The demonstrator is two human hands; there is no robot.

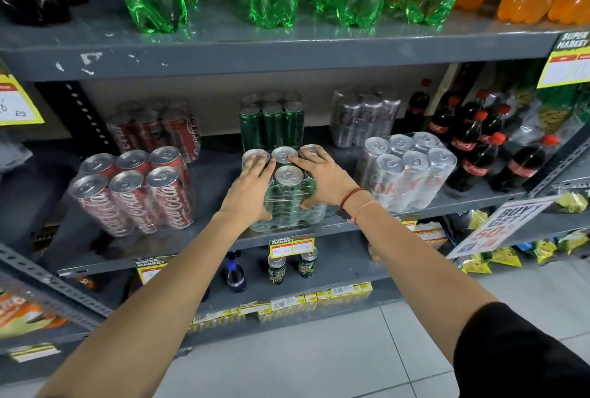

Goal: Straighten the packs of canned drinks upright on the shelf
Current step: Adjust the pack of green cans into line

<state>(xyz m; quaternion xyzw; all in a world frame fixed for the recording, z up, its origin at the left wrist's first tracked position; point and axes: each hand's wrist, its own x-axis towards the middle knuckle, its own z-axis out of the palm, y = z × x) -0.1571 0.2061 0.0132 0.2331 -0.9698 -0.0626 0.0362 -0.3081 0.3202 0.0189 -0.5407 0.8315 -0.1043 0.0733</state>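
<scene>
- Green can pack [285, 193] sits mid-shelf at the front edge, tipped back w/ tops facing you; both your hands are on it.
- Left hand [252, 187]: fingers spread over the top-left can lids, thumb down the pack's left side. Closed onto the pack, not wrapped round it.
- Right hand [322, 180]: fingers across the top-right lids, thumb pressing the front-right side. Same sort of clamp.
- Handling, my guess: six full cans, so heavy for its size. Cans are stiff, but the shrink film is slick and stretchy, so don't rely on film alone. Squeeze the can bodies from both sides, low-ish, and pivot on the bottom edge.
- Lids give purchase for tipping, but the pack may slide rather than rotate.
- Grey metal shelf [335, 222] looks smooth and flat, little friction; front lip is close, so watch the base doesn't skid off.
- Room: red can pack [134, 193] to the left, also leaning; silver can pack [405, 171] to the right, leaning too. Clear gaps both sides.
- Another green pack [271, 123] stands upright just behind, so limited depth to push back.
- Shelf above leaves enough headroom.
</scene>
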